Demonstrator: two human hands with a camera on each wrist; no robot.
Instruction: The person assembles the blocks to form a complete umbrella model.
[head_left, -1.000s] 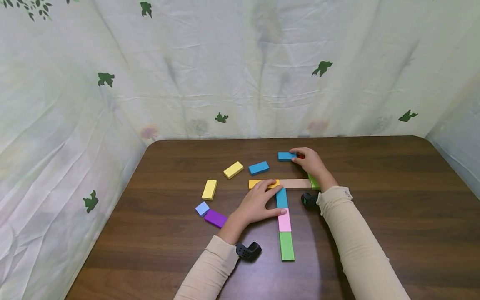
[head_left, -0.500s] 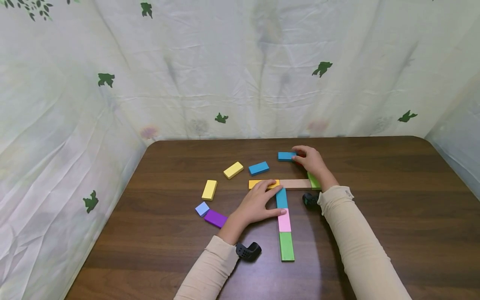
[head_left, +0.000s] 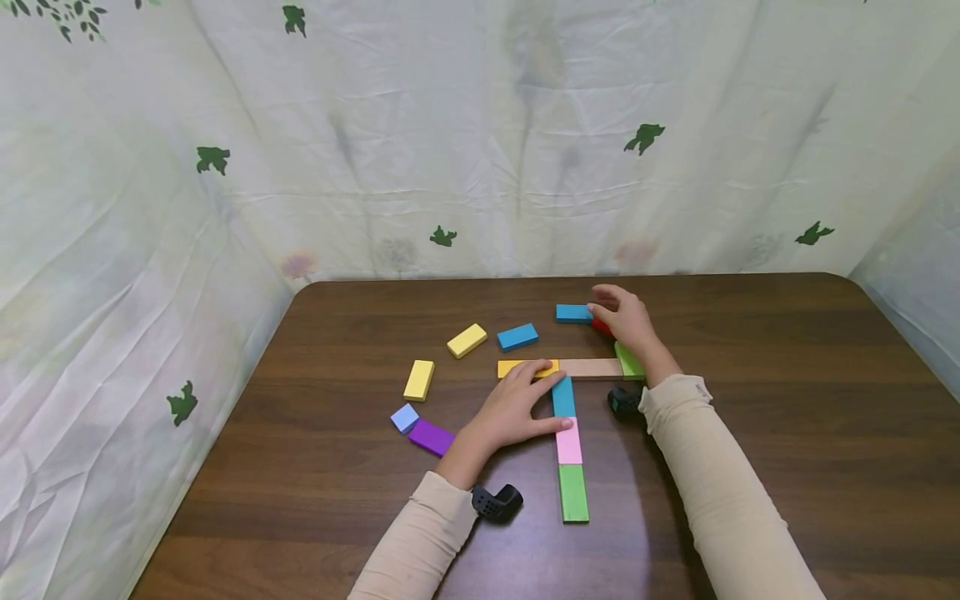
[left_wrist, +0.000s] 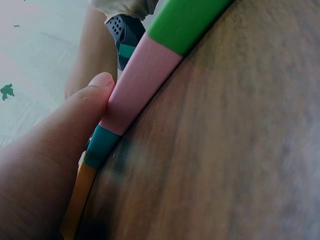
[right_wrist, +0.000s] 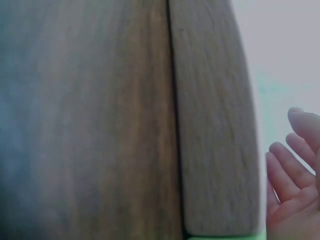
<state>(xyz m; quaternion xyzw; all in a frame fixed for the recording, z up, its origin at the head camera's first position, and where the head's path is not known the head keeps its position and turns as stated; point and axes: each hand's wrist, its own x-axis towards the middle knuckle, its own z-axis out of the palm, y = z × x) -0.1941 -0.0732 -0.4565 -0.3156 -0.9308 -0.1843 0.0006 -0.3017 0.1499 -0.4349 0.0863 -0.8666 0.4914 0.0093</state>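
Note:
My left hand [head_left: 510,412] rests over a row of flat wooden blocks. Its fingers lie on the orange block [head_left: 510,368] and near the blue-green block [head_left: 564,398]; in the left wrist view its thumb touches the side of the pink block [left_wrist: 142,82]. A green block [head_left: 573,493] ends the row at the front. Beside the right end of a blue block [head_left: 572,314] at the back is my right hand [head_left: 628,323], fingers loosely bent and apart. A red block [head_left: 601,327] shows partly beneath it. The right wrist view has those fingers spread behind the bare-wood block [right_wrist: 217,125].
A bare-wood block and a lime-green block [head_left: 628,362] continue the crosswise row. Left of it lie another blue block [head_left: 517,337], two yellow blocks [head_left: 467,341], a purple block [head_left: 430,437] and a small light-blue block [head_left: 404,417]. The brown table [head_left: 787,400] ends at a curtain.
My right hand has drawn slightly right, away from the blue block, and its fingers have lifted and parted, uncovering more of the red block. The left hand stays where it was.

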